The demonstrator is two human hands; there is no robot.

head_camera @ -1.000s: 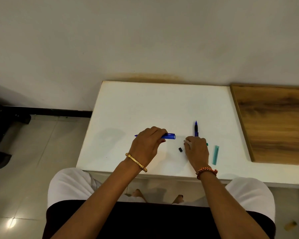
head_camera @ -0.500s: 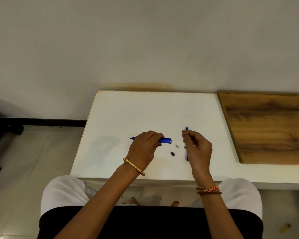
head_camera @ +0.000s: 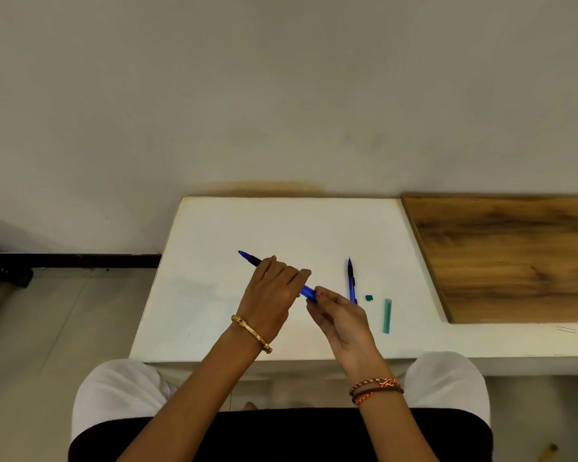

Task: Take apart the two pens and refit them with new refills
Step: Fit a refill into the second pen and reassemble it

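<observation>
Blue pen now lifted off the table, both my hands on it
My left hand is clamped round the blue pen, tip up-left; my right hand has come across and pinches its rear end, the second pen lying just beside on the white table

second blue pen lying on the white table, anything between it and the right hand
Nothing visible blocks it. The slim blue pen lies bare on the white table, just beyond the right hand, which now pinches the end of the thicker blue pen held by the left hand.
</observation>
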